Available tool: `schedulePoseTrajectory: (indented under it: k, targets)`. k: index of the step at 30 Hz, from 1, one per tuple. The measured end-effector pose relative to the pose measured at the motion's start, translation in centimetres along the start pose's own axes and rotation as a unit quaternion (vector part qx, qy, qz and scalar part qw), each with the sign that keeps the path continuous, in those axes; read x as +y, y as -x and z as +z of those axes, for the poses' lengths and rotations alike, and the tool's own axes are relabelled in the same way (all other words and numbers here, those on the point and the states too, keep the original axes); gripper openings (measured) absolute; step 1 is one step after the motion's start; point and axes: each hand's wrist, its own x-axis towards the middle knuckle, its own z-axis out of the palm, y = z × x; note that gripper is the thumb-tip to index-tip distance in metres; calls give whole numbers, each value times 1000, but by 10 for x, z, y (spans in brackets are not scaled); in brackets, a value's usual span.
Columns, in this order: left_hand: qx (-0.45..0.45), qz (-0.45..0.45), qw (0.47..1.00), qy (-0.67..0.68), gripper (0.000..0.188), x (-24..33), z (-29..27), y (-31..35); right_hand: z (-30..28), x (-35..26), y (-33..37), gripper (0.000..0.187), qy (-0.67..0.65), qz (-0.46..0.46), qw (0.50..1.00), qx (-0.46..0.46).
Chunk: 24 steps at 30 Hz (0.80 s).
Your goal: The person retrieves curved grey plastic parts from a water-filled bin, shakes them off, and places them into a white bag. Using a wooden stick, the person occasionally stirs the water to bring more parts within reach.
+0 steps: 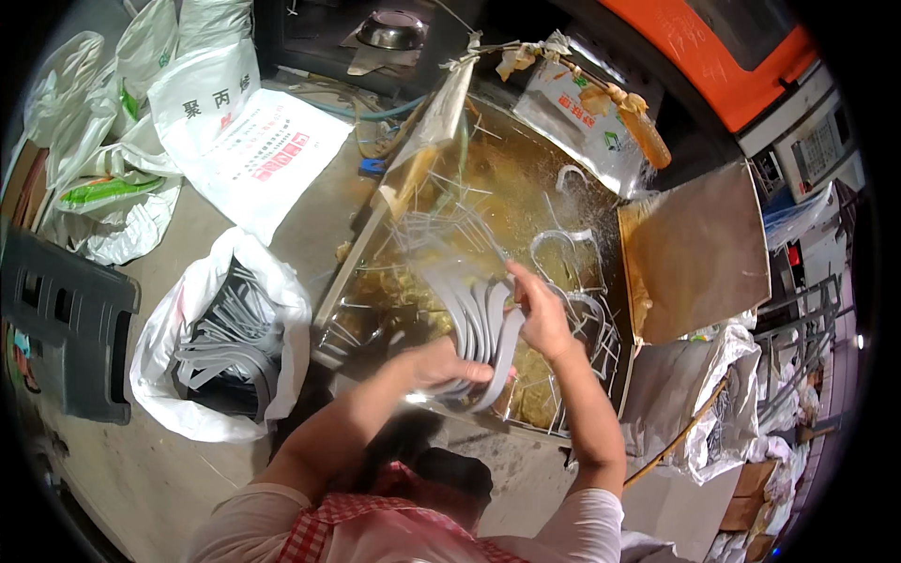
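Between my hands is a stack of grey curved plastic pieces (476,314), nested side by side and held over the near part of a water-filled tank (352,281). My left hand (443,364) grips the stack from its lower left, thumb across the front. On the right side, my right hand (544,311) is closed round the upper right edge of the stack. More pale curved pieces (572,246) with thin prongs lie in the cloudy, yellowish water. The far ends of the held pieces look blurred.
An open white sack (155,366) of similar grey pieces stands left of the tank, near a dark plastic stool (70,319). White woven bags (202,103) lie behind. A brown board (699,253) leans at the tank's right, with a plastic-lined bag (723,375) below it.
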Motion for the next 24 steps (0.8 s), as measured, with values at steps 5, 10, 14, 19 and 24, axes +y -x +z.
schedulePoseTrajectory:
  k: [5, 10, 14, 19, 24]
  targets:
    - [-101, -57, 973, 201, 56, 2, 1, 4, 10, 3, -4, 38, 203, 9, 978, -46]
    - [-159, -82, 958, 224, 52, 3, -4, 7, 6, 3, -15, 59, -12, -124, 990, -68]
    - [-204, -67, 950, 225, 51, 17, 9, 16, 15, 4, -28, 79, -137, 30, 944, -299]
    - [-216, -72, 944, 237, 53, -13, 11, 29, 33, 1, -21, 60, -187, -34, 948, -256]
    - [-189, -40, 972, 133, 37, -6, 21, 20, 27, 26, -4, 39, 38, -111, 972, -203]
